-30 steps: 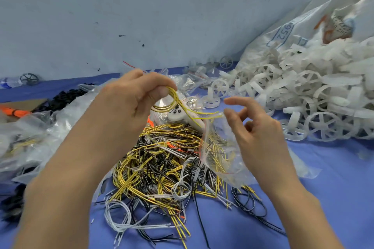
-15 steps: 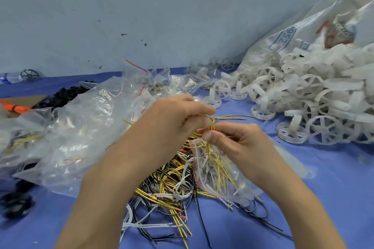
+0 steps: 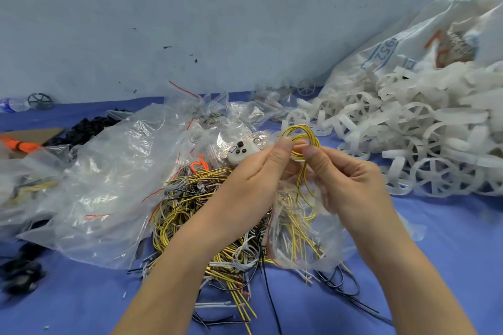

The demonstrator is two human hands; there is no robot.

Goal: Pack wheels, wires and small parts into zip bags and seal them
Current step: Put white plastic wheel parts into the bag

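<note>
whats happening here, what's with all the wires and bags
A person is packing parts at a blue table. Both hands, left hand and right hand, pinch a small coil of yellow wire above a clear zip bag that already holds yellow wires; the bag is not yet sealed. Below lies a tangled pile of loose wires. White plastic wheels are heaped on the right, and a large clear bag lies on the left.
</note>
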